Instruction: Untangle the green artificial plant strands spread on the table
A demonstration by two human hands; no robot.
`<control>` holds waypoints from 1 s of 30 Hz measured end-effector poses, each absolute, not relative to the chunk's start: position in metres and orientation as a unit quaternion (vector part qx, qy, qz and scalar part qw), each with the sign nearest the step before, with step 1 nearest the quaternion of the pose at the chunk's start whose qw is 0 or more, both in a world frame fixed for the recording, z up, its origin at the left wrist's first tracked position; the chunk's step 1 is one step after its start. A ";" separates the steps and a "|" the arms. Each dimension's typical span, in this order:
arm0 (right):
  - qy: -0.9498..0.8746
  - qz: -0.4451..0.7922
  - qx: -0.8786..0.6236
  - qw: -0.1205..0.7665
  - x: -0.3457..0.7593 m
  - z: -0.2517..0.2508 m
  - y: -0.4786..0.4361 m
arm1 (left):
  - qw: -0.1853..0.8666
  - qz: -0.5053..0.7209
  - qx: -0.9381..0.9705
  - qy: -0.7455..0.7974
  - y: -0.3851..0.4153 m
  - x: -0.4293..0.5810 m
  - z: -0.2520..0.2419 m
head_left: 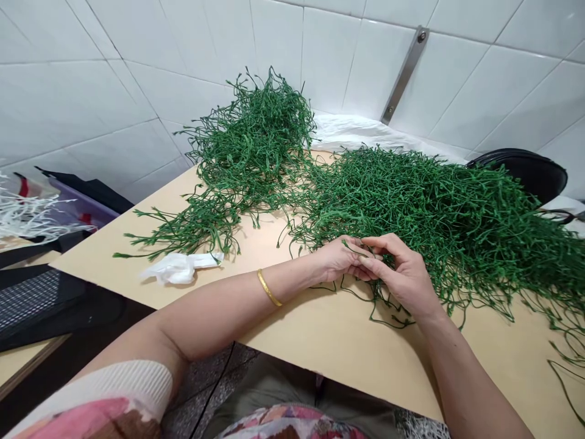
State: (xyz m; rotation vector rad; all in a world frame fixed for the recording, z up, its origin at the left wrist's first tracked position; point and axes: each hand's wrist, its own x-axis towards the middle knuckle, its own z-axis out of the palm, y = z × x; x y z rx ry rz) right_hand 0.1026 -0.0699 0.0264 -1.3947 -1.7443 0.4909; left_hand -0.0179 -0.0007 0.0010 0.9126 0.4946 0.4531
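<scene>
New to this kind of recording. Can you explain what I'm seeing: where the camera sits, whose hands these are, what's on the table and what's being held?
No machine: one camera on a person's head looks down at their own hands. The left hand, gold bangle on its wrist, and the right hand pinch a green strand between them. On the tan board lie a larger heap of such strands by the hands, a smaller heap farther left, and a crumpled white scrap.

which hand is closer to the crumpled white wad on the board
Left. The left hand sits right of the white wad across bare board; the right hand is farther right still, both pinching green stems.
</scene>
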 end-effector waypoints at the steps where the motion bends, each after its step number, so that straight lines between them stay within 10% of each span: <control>1: -0.687 0.200 -0.560 0.418 0.102 0.026 -0.070 | 0.841 0.222 0.437 0.231 -0.001 -0.018 0.001; 30: -0.567 -0.029 -0.569 0.595 0.106 0.028 -0.075 | 0.869 0.245 0.330 0.274 0.011 -0.021 0.021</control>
